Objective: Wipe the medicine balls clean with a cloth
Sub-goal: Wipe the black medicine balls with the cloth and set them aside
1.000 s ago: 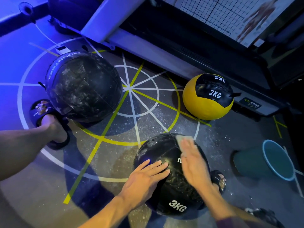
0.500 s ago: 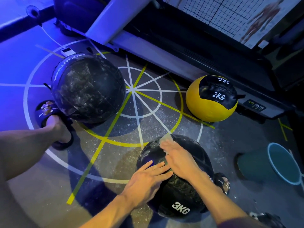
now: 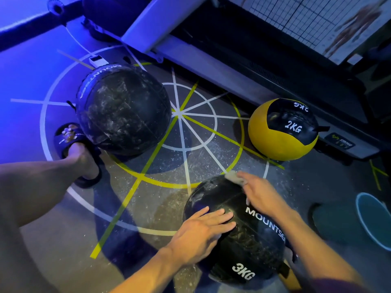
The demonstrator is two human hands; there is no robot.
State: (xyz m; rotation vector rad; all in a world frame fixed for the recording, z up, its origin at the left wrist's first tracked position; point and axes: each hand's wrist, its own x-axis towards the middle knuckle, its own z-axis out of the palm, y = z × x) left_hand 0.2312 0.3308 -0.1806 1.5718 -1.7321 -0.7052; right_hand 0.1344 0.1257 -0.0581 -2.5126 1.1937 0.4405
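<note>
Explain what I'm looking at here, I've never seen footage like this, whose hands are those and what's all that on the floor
There is no machine here. A person wears a wide-angle camera on the head, so you look down along their own arms and legs.

On the marked gym floor lie three medicine balls: a black 3KG ball nearest, a larger dusty black ball by the sandalled foot, and a yellow 2KG ball near a treadmill base. A blue basin stands at the right edge.

The left hand rests flat on the 3KG ball, steadying it. The right hand presses a pale cloth against the ball's far side; the cloth shows beyond its fingers.
</note>
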